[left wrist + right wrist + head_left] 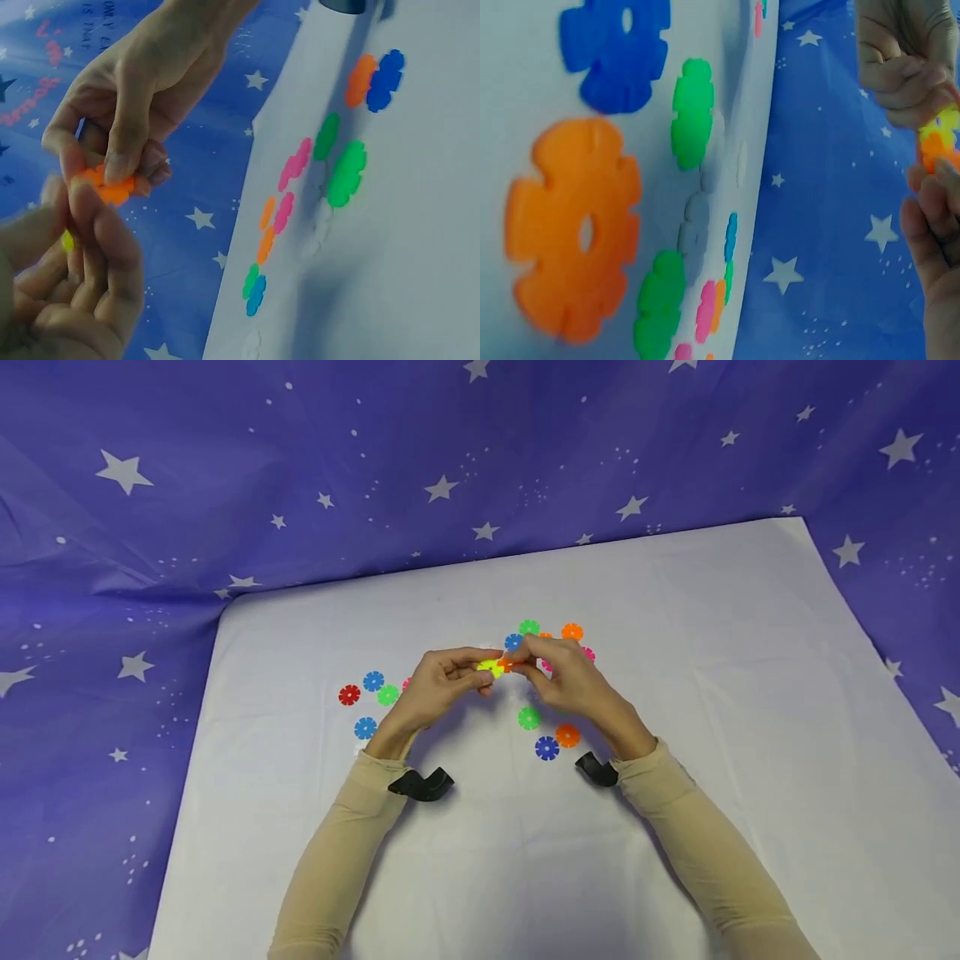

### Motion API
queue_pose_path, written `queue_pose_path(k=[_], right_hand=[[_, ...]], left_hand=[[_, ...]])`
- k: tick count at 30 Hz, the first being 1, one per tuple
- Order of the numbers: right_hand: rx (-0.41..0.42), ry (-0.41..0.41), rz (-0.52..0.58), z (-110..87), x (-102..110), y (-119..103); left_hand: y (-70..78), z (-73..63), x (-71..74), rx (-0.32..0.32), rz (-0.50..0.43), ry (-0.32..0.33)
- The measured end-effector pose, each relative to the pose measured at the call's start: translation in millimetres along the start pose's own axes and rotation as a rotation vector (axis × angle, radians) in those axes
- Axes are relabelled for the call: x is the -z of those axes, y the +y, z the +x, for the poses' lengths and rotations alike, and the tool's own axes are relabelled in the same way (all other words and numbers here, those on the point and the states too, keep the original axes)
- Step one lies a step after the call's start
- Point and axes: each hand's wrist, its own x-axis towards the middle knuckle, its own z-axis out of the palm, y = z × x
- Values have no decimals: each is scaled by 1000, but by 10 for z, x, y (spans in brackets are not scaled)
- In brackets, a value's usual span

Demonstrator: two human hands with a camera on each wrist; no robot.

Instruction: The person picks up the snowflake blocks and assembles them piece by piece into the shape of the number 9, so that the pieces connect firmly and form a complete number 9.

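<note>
A curtain (442, 410) hangs behind the tablecloth (750, 693), on which one cluster of snowflake discs (387, 695) lies left of the left hand (450, 681) and a second cluster (567, 736) partly behind the right hand (566, 677), partly left of its wrist (628, 733); two held discs (490, 670) sit between the hands

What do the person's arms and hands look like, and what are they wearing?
Both arms wear long, plain beige sleeves: the left sleeve and right sleeve end at the wrists. A curved black piece shows at the left cuff and another at the right. The left hand and right hand are bare, with no gloves.
</note>
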Motion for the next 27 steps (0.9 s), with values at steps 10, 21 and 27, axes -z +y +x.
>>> queue_pose_path(k=[10,21,27], right_hand=[[-35,-19,5,13,133,39],[-493,-228,-211,-176,484,463],[-536,-344,-259,-177,408,583]], left_hand=[[79,13,-28,-9,41,8],[52,10,22,-1,-11,-12],[66,-15,43,13,-48,-34]])
